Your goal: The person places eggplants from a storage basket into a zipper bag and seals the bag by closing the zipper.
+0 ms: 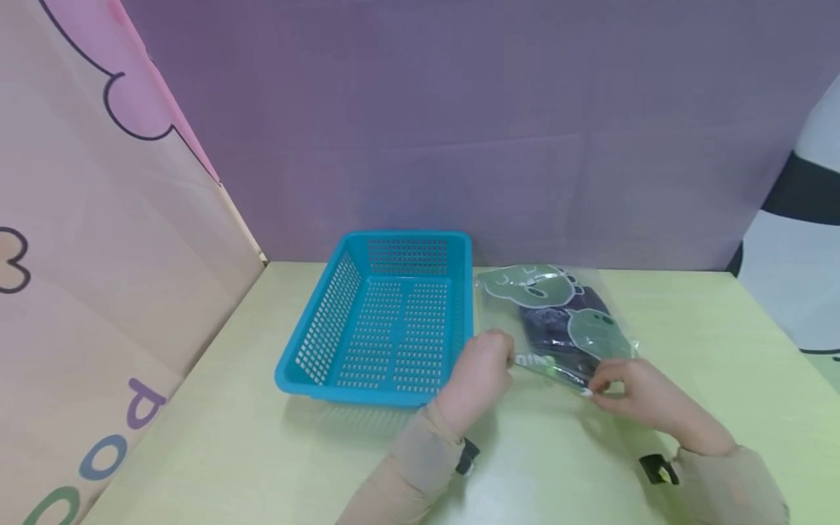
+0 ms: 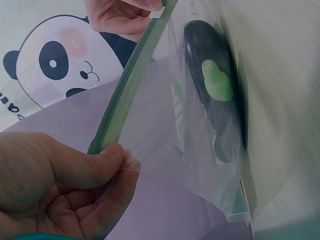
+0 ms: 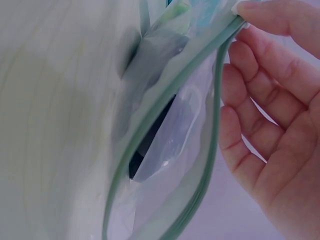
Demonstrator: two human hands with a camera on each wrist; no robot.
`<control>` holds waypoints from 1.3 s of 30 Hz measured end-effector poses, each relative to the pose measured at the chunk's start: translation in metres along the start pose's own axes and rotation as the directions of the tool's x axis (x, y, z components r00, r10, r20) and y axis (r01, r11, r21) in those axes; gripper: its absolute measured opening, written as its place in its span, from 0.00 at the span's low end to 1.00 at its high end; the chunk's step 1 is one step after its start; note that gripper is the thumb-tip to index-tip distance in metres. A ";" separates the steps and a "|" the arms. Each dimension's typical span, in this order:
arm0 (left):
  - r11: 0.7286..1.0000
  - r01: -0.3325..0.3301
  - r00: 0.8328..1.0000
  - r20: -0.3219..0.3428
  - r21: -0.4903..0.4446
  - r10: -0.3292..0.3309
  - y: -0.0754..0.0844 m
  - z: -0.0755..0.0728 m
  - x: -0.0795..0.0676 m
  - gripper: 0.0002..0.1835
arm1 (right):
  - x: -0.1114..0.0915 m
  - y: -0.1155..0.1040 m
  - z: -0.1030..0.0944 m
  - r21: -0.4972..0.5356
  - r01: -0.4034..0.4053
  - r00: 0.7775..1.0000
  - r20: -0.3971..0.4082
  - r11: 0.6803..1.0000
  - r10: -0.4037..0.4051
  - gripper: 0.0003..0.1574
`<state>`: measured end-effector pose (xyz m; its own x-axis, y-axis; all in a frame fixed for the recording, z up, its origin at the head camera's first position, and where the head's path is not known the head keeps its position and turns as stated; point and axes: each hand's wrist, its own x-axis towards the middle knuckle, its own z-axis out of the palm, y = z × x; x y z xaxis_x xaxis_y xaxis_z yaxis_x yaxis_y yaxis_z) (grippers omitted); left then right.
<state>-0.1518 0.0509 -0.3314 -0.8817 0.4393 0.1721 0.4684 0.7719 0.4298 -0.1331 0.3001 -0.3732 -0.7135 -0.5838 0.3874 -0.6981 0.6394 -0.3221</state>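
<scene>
A clear zip bag [image 1: 593,332] printed with green cartoon dinosaurs lies on the table, with a dark bundle [image 1: 550,326] inside. My left hand [image 1: 477,372] pinches the near left corner between thumb and fingers. At the other end, my right hand [image 1: 639,394] pinches the white slider [image 2: 157,12] with thumb and index finger. The green zip strip [image 2: 122,92] is stretched between the hands and pressed together there in the left wrist view. Beyond the slider, the right wrist view shows the two zip edges [image 3: 212,130] spread apart. The bag's near edge is lifted off the table.
A blue perforated plastic basket [image 1: 374,397] stands on the table just left of the bag, close to my left forearm. A purple cloth backdrop [image 1: 420,131] rises behind the pale yellow table [image 1: 216,445]. Printed cartoon sheets [image 1: 98,219] hang at both sides.
</scene>
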 end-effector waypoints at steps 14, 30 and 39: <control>1.000 -0.002 1.000 0.000 -0.015 0.002 -0.001 0.000 0.000 0.13 | -0.003 0.001 -0.004 0.019 -0.028 0.999 0.029 0.999 0.028 0.09; 0.999 0.023 0.999 0.029 -0.024 -0.022 0.001 -0.001 0.001 0.14 | -0.006 0.009 -0.004 -0.006 -0.025 0.999 0.031 1.000 0.025 0.12; 0.998 0.046 0.998 0.044 -0.037 -0.044 0.002 -0.002 0.002 0.14 | -0.010 0.013 -0.007 -0.013 -0.022 0.999 0.034 1.000 0.023 0.12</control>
<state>-0.1531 0.0523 -0.3287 -0.8981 0.4249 0.1136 0.4254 0.7735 0.4698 -0.1348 0.3174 -0.3749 -0.7308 -0.5860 0.3499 -0.6812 0.6587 -0.3196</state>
